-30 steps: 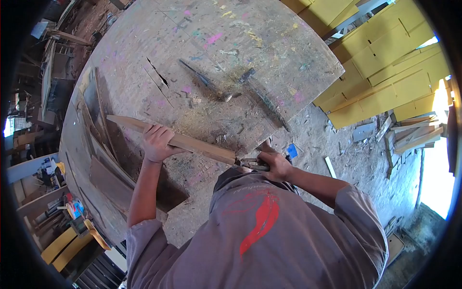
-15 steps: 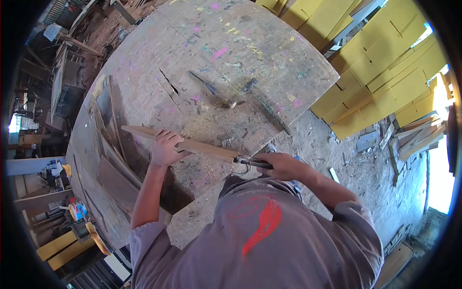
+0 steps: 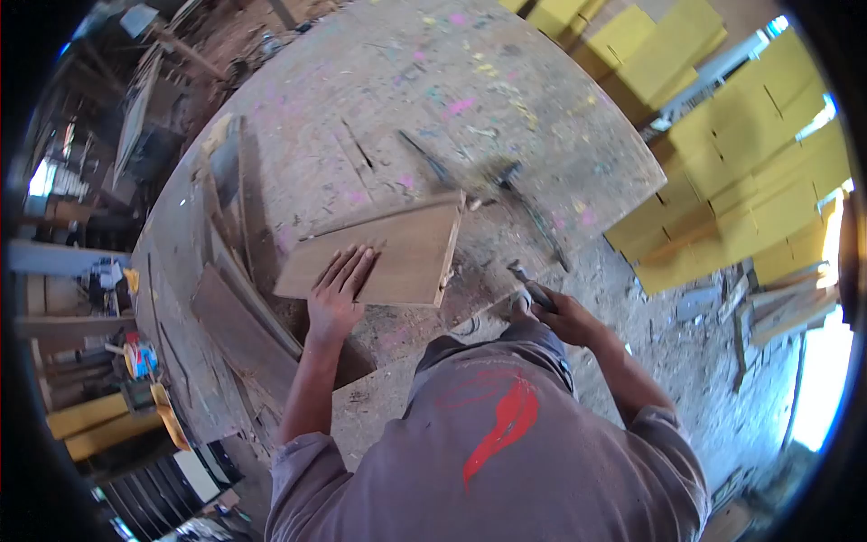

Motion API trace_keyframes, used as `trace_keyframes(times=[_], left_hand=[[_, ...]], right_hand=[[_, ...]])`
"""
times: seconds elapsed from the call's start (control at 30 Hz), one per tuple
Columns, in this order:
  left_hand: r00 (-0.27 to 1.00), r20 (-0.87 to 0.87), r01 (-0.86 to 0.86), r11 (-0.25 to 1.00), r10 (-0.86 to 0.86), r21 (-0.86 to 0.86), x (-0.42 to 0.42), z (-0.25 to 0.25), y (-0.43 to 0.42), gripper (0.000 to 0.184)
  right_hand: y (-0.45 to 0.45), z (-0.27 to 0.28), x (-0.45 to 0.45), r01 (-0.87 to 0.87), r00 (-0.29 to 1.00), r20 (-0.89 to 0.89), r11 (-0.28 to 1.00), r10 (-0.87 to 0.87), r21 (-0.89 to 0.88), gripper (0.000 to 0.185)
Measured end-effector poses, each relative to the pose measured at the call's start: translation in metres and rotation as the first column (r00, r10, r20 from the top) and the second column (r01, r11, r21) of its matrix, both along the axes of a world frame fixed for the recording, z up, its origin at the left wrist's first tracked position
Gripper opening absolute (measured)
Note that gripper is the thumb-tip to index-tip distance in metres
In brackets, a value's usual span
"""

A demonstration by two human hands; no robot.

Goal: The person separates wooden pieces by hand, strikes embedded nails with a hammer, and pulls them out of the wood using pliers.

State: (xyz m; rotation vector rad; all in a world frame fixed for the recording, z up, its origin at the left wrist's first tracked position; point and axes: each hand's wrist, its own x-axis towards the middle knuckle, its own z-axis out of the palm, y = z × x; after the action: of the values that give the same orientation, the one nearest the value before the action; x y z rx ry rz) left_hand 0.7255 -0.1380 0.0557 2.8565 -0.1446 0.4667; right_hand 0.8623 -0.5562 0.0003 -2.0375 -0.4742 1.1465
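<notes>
Beneath the flat-fingered left grip lies a tan, straight-edged board, the right grip clasping a tool.

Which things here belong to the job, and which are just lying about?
Apparently in the job:
wooden board, under the open left grip
hand tool, held in the right grip
worktable beneath the board

Apparently lying about:
long bar and slim dark tool on the worktable
yellow panels
dark brown panel

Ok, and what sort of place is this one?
Probably a woodworking shop, judging by the large worktable spattered with paint, the wooden panel under the person's left hand, and the many yellow boards beyond the table's edge.
</notes>
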Motion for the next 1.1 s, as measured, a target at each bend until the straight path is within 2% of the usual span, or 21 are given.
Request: trace_keyframes(times=[0.03, 0.07, 0.1, 0.2, 0.3, 0.47, 0.6, 0.7, 0.77, 0.83, 0.9, 0.93, 1.03, 1.1], left_hand=[[0.996, 0.081, -0.043, 0.999, 0.044, -0.014, 0.000, 0.010, -0.003, 0.053], [0.983, 0.160, -0.087, 0.996, 0.091, -0.027, 0.001, 0.014, -0.006, 0.050], [0.961, 0.241, -0.126, 0.991, 0.133, -0.042, 0.002, 0.016, -0.010, 0.047], [0.894, 0.415, -0.174, 0.984, 0.168, -0.025, 0.006, 0.025, -0.015, 0.040], [0.843, 0.514, -0.192, 0.981, 0.160, 0.009, 0.011, 0.040, -0.015, 0.033], [0.802, 0.587, -0.205, 0.974, 0.111, 0.097, 0.014, 0.077, -0.007, 0.029], [0.784, 0.616, -0.200, 0.971, 0.079, 0.130, 0.010, 0.095, 0.000, 0.028], [0.778, 0.617, -0.194, 0.980, 0.123, 0.049, 0.012, 0.110, 0.000, 0.031], [0.785, 0.565, -0.175, 0.967, 0.252, -0.187, 0.010, 0.127, 0.002, 0.032], [0.778, 0.463, -0.187, 0.860, 0.425, -0.475, 0.004, 0.144, 0.003, 0.033], [0.749, 0.286, -0.199, 0.614, 0.598, -0.764, 0.002, 0.160, 0.001, 0.034], [0.765, 0.243, -0.093, 0.477, 0.596, -0.874, 0.002, 0.160, 0.004, 0.033], [0.809, 0.248, 0.157, 0.210, 0.533, -0.965, 0.000, 0.175, -0.006, 0.039], [0.818, 0.253, 0.234, 0.103, 0.517, -0.967, 0.001, 0.174, -0.011, 0.042]], right_hand=[[0.003, 0.003, 0.002, 0.070, 0.997, -0.043, 0.998, -0.070, -0.009, 0.063], [0.003, -0.007, 0.002, 0.082, 0.993, 0.075, 0.993, -0.089, 0.090, 0.037], [0.003, -0.019, 0.004, 0.103, 0.992, 0.057, 0.986, -0.112, 0.131, 0.034], [0.004, -0.033, 0.012, 0.162, 0.986, -0.002, 0.967, -0.165, 0.195, 0.029], [0.015, -0.008, 0.015, 0.142, 0.990, -0.011, 0.977, -0.142, 0.160, 0.033], [0.023, -0.008, 0.014, 0.057, 0.997, 0.038, 0.990, -0.062, 0.127, 0.036], [0.023, -0.027, 0.009, 0.044, 0.998, 0.026, 0.982, -0.050, 0.185, 0.028], [0.025, -0.028, 0.007, 0.016, 1.000, -0.005, 0.980, -0.015, 0.198, 0.031], [0.028, -0.016, 0.003, -0.001, 1.000, 0.023, 0.981, -0.003, 0.194, 0.031], [0.031, -0.007, 0.000, -0.029, 0.996, 0.090, 0.989, 0.016, 0.144, 0.039], [0.037, 0.004, -0.006, 0.014, 0.997, 0.072, 0.990, -0.025, 0.143, 0.041], [0.034, -0.001, -0.005, -0.020, 0.993, 0.122, 0.988, 0.001, 0.156, 0.042], [0.028, -0.015, -0.005, -0.031, 0.991, 0.136, 0.993, 0.015, 0.113, 0.039], [0.022, -0.031, -0.005, -0.009, 0.998, 0.062, 0.989, 0.000, 0.150, 0.037]])
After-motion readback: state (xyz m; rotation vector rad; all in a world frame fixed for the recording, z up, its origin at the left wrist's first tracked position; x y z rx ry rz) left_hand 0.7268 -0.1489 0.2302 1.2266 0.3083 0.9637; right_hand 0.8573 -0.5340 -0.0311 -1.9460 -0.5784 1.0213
